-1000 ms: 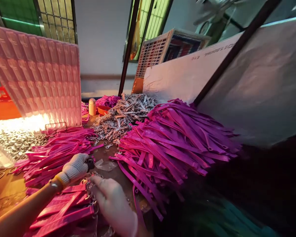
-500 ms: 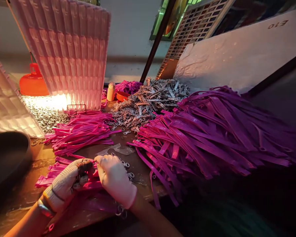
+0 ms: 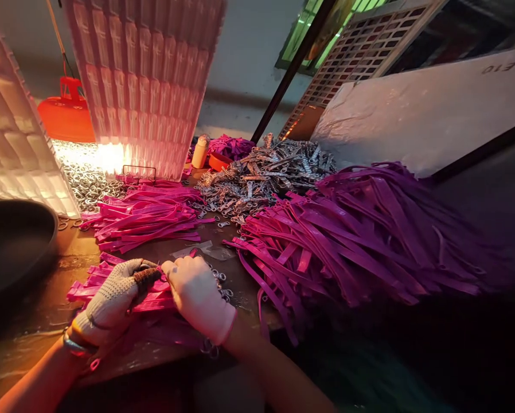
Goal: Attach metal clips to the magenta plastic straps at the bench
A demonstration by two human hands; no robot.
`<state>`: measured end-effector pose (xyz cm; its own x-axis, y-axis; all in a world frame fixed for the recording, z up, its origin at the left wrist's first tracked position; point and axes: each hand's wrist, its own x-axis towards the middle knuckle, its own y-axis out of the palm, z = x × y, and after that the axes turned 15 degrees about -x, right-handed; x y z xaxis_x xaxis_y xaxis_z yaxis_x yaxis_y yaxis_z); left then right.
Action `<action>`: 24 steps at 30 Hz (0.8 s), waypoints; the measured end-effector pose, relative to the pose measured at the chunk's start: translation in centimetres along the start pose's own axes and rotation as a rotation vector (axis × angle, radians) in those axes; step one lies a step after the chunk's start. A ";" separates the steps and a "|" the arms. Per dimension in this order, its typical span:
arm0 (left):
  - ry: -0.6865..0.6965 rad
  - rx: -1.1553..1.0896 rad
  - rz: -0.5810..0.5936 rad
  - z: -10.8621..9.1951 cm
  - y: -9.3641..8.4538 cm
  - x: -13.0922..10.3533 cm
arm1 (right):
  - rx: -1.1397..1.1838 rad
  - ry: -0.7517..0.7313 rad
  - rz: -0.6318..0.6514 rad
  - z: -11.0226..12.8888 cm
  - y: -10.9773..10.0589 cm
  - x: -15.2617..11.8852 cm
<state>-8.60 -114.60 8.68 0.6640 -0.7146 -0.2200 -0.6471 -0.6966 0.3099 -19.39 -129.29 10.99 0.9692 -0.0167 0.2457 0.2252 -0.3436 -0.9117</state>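
Observation:
My left hand (image 3: 115, 295), in a knitted glove with dark-wrapped fingertips, is closed on a pink strap, of which only a small part shows at the fingers. My right hand (image 3: 199, 295), in a white glove, pinches at the same spot, its fingertips almost touching the left ones. Under and behind both hands lies a small pile of pink straps (image 3: 89, 287). Small metal rings and clasps (image 3: 223, 293) lie just right of my right hand. What exactly is between the fingertips is too small to tell.
Pink straps (image 3: 145, 215) lie beyond the hands, with a large purple strap heap (image 3: 347, 229) to the right. Metal clasps (image 3: 274, 172) are piled at the back. A dark round pan (image 3: 14, 252) stands left, near a red lamp (image 3: 66, 117) over metal rings (image 3: 89, 186).
The camera view has tilted and shifted slightly. Both hands remain together at the strap, with the left fingers turned a little and the right hand more closed over its fingertips.

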 end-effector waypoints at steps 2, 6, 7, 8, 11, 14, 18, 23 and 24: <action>0.013 0.039 -0.037 -0.3 -0.2 0.1 | 0.019 0.010 -0.009 0.2 0.0 0.0; 0.021 0.124 -0.003 -0.4 -0.6 0.0 | -0.021 -0.006 0.000 0.5 -0.2 -0.1; 0.033 0.165 0.020 -0.3 -0.6 0.0 | -0.034 -0.014 -0.003 0.6 -0.2 0.0; 0.058 0.219 0.039 -0.2 -0.6 -0.1 | -0.040 -0.021 -0.011 0.6 0.0 0.1; 0.224 0.428 0.071 0.0 -0.2 0.0 | -0.013 -0.020 -0.051 0.5 0.7 0.4; 0.303 0.479 0.080 -0.2 0.0 0.3 | 0.065 0.054 -0.080 0.3 1.2 0.6; 0.185 0.300 0.067 -0.6 -0.1 0.4 | 0.231 0.063 0.029 -0.4 0.4 1.0; 0.230 0.274 0.064 -0.3 -0.1 0.0 | 0.228 0.020 0.218 -1.0 -0.3 1.4; 0.210 0.267 0.070 -0.2 0.0 -0.1 | 0.183 0.009 0.225 -1.0 -0.2 1.3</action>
<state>-8.56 -114.52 8.90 0.6591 -0.7521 -0.0034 -0.7507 -0.6581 0.0582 -18.25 -130.15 11.83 0.9961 -0.0823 0.0324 0.0194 -0.1549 -0.9877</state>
